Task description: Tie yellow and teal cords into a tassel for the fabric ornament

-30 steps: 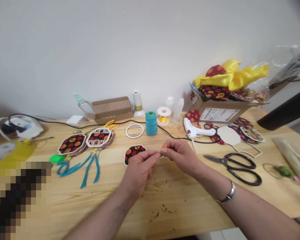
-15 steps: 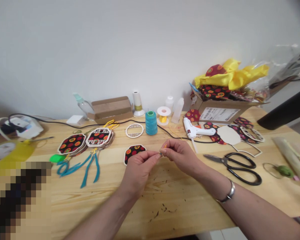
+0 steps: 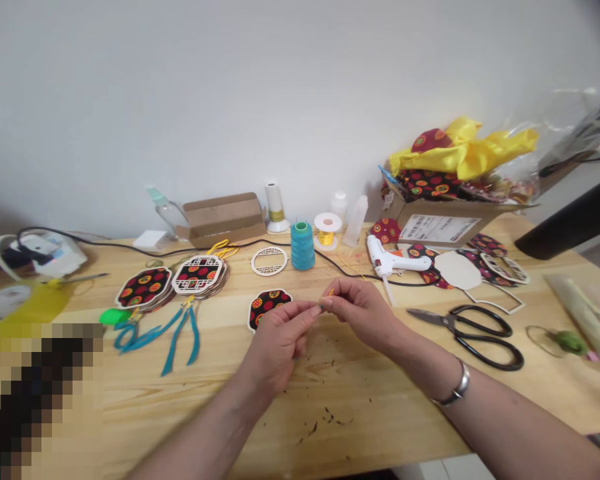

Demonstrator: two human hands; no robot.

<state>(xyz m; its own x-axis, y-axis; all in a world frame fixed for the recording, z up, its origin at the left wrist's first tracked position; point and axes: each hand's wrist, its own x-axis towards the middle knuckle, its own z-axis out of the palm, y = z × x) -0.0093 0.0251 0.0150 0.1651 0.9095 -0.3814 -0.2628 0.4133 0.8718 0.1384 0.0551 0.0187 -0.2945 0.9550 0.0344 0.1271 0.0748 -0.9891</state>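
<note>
Pale wood with a smooth, streaky grain makes up the table [image 3: 230,407], dark scraps [image 3: 316,425] strewn at six o'clock from the joined fingertips. A ridged teal thread cone [image 3: 303,248] stands just before twelve, and a white plastic spool [image 3: 328,222] at twelve. Toward ten lies a flat round lattice [image 3: 269,261] of thin wood. At nine, the left hand [image 3: 279,337] partly covers a scallop-edged coaster [image 3: 266,307] faced in black fabric with red and yellow rounds; farther out hang soft teal tassels [image 3: 193,337]. At two are a glossy white glue gun [image 3: 391,261] and a cardboard box [image 3: 430,227]; at three, black-handled metal scissors [image 3: 450,323].

The left hand's thumb and forefinger nip a tiny teal bit [image 3: 321,307]; the right hand [image 3: 363,315], thumb to forefinger, pinches a yellow strand [image 3: 331,291], thin and short where visible, poking up at the clock's centre. Fingers hide the rest.
</note>
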